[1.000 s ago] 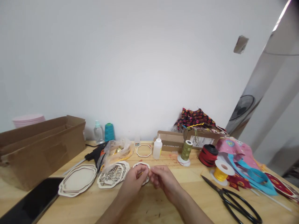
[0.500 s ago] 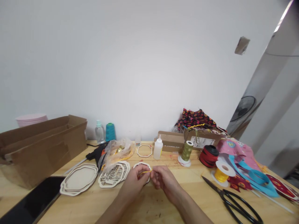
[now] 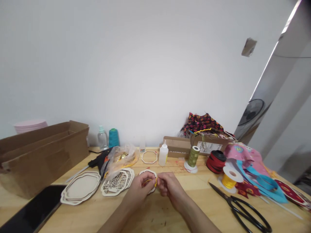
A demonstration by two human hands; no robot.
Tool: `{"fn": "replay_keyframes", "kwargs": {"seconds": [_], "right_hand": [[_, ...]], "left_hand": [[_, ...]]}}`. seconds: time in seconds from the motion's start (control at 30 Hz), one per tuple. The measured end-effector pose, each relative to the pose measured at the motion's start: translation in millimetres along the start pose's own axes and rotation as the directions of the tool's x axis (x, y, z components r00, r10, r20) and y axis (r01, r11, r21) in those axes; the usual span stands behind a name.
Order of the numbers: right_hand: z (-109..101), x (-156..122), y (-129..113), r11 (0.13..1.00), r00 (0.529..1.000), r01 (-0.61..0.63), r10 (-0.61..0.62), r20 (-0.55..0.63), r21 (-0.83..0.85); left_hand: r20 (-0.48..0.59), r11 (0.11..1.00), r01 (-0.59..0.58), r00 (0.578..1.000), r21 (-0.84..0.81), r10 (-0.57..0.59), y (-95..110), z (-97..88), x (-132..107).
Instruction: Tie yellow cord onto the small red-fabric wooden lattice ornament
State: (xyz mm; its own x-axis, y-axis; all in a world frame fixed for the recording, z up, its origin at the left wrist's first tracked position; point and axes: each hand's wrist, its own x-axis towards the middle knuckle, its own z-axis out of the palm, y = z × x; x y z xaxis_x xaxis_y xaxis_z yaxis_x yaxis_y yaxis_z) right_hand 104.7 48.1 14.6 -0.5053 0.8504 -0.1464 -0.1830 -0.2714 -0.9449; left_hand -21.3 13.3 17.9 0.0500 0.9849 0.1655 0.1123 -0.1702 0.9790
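Note:
My left hand (image 3: 139, 189) and my right hand (image 3: 170, 186) meet over the wooden table (image 3: 155, 213), fingertips pinched together. Between them runs a short piece of yellow cord (image 3: 152, 181), held by both hands. Right behind the fingers lies a small cream laser-cut wooden piece (image 3: 147, 173), partly hidden by my left hand. To its left lie stacked lattice wooden cutouts (image 3: 118, 183) and larger plain wooden frames (image 3: 81, 187).
Black scissors (image 3: 245, 210) lie at the right, near a yellow cord spool (image 3: 229, 179), a red spool (image 3: 216, 160), a green thread spool (image 3: 193, 157) and a glue bottle (image 3: 163, 154). A glue gun (image 3: 100, 160), cardboard box (image 3: 41, 155) and dark phone (image 3: 31, 212) sit left. Colourful fabric (image 3: 255, 171) is piled right.
The yellow cord, stretched as a short line between my fingertips half a second ago, is now bunched closer into my left fingers. Both hands stayed in place.

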Motion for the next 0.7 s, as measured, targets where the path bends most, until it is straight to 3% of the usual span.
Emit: {"fn": "replay_keyframes", "kwargs": {"seconds": [0.37, 0.53, 0.7], "right_hand": [[-4.7, 5.6, 0.1, 0.998, 0.996, 0.061, -0.060, -0.073, 0.011], [-3.4, 7.6, 3.6, 0.986, 0.984, 0.151, -0.157, -0.082, -0.073], [-2.4, 5.7, 5.0, 0.984, 0.983, 0.145, -0.155, -0.097, -0.103]], "left_hand": [[-0.042, 0.999, 0.029, 0.999, -0.029, -0.030, -2.9, -0.2, 0.1], [-0.052, 0.999, 0.036, 0.998, -0.039, -0.038, -2.5, -0.4, 0.2], [-0.066, 0.998, 0.039, 0.997, -0.047, -0.042, -3.0, -1.3, 0.0]]}}
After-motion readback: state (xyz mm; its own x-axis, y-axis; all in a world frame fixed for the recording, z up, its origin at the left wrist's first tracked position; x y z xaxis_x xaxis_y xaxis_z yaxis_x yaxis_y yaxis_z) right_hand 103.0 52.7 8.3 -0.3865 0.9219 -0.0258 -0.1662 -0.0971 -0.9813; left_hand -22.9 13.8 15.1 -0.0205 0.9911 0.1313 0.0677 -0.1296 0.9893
